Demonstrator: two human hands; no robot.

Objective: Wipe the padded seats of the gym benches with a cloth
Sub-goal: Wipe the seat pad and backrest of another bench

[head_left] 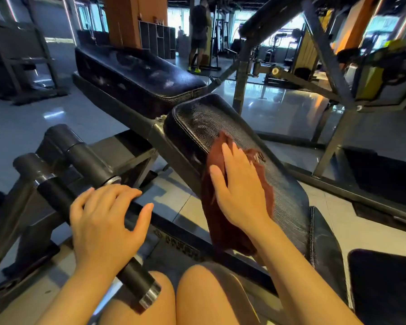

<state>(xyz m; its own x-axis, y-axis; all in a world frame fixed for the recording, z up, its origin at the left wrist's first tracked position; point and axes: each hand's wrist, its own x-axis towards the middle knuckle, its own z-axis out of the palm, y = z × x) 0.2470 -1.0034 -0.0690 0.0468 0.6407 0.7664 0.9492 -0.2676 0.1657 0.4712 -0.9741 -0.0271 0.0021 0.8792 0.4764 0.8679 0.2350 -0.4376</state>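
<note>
- The seat pad (256, 146), black and padded, slopes across the middle of the bench; it serves as the landmark here.
- The cloth (223, 221), reddish brown, lies on the near left part of the seat pad and hangs over its left edge.
- The right hand (239, 191) lies flat on the cloth on the seat pad, fingers straight and close together, pressing rather than gripping.
- The left hand (103, 221), left of the seat pad, rests on a black bar (56, 195), its fingers loosely curved over the top.
- A second pad (138, 78) sits just beyond the seat pad.
- A person (198, 34) stands far behind the seat pad.
</note>
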